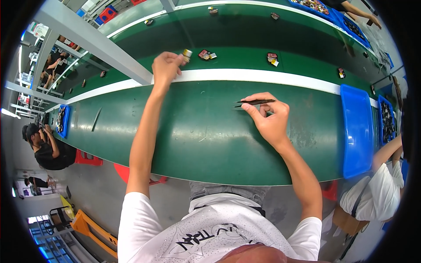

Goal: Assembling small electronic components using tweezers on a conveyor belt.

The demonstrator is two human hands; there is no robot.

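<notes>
We observe the left hand [166,67], fingers pinching a small yellow-and-white piece [187,53] over the green belt [243,58]. We record the right hand [273,119], fingers closed round black tweezers [262,101], tips apart, above the green counter [197,125].

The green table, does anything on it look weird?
Yes, maybe: a thin, pale strip lies slanted by itself on the left side of the green table, away from the tweezers in the right hand. I can't tell what it is. Nothing looks spilled.
</notes>
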